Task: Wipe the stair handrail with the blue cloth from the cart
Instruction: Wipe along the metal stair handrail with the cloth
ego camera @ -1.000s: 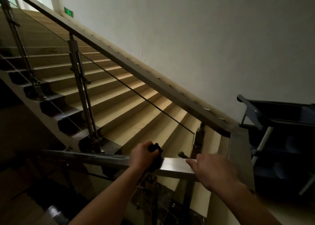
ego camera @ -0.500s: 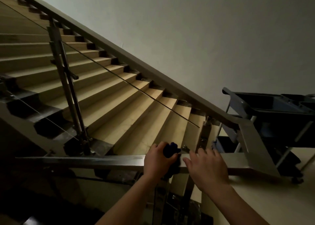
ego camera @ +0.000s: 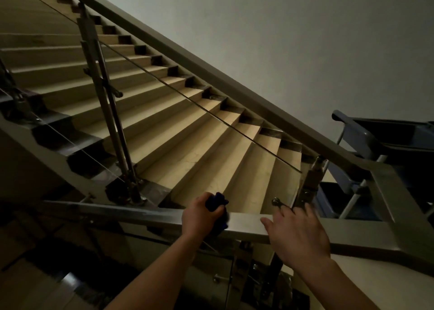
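A steel handrail [ego camera: 131, 214] runs level across the lower part of the view, then turns and climbs along the stairs. My left hand [ego camera: 199, 216] is closed around a bunched dark blue cloth [ego camera: 217, 201] and presses it onto the level rail. My right hand [ego camera: 298, 232] rests flat on the same rail a little to the right, fingers spread, holding nothing. The cloth shows above and below my left fingers; the rest is hidden in the fist.
A dark blue cleaning cart [ego camera: 385, 142] stands at the right behind the rail's corner. Beige steps [ego camera: 178, 131] rise to the upper left behind glass panels and steel posts [ego camera: 103, 91]. A pale wall [ego camera: 293, 39] fills the upper right.
My left hand has slid the cloth rightward along the level rail, closer to my right hand. My view has tilted upward and rightward, bringing more of the cart into sight.
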